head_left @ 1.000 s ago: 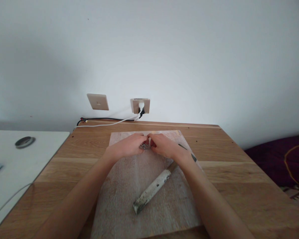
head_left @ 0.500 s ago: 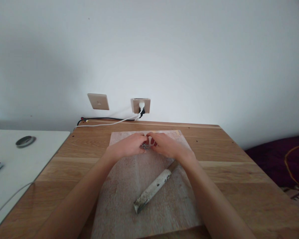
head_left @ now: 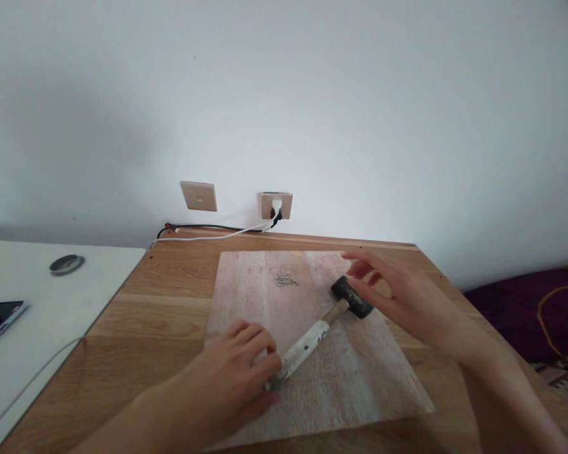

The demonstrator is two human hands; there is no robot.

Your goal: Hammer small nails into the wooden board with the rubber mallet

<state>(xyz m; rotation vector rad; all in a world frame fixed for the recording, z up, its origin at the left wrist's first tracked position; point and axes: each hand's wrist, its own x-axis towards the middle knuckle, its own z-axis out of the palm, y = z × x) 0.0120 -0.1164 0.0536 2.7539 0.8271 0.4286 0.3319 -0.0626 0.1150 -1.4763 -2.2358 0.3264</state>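
Observation:
A mallet with a black head [head_left: 353, 296] and a worn white-wrapped handle [head_left: 307, 345] lies slantwise on a thin wooden board [head_left: 250, 302]. My left hand [head_left: 239, 372] is at the handle's lower end, its thumb over the tip. Its fingers are loosely bent, with a gap between thumb and forefinger. To the right, my right hand [head_left: 390, 287] hovers beside the mallet head, fingers apart and holding nothing. A small pile of nails [head_left: 286, 279] rests near the board's far edge, just in front of a row of small dark marks.
The board lies on a wooden table [head_left: 170, 315] against a white wall. A socket [head_left: 277, 206] with plugs and cables is behind it. On the left, a white table [head_left: 23, 271] holds a round dish [head_left: 67, 264] and a dark-screened device [head_left: 0, 318]. Purple cloth [head_left: 511, 309] lies at right.
Both hands have left the nails, which now lie loose on the board. My left hand came back toward the handle's end; my right hand moved right, uncovering the mallet head.

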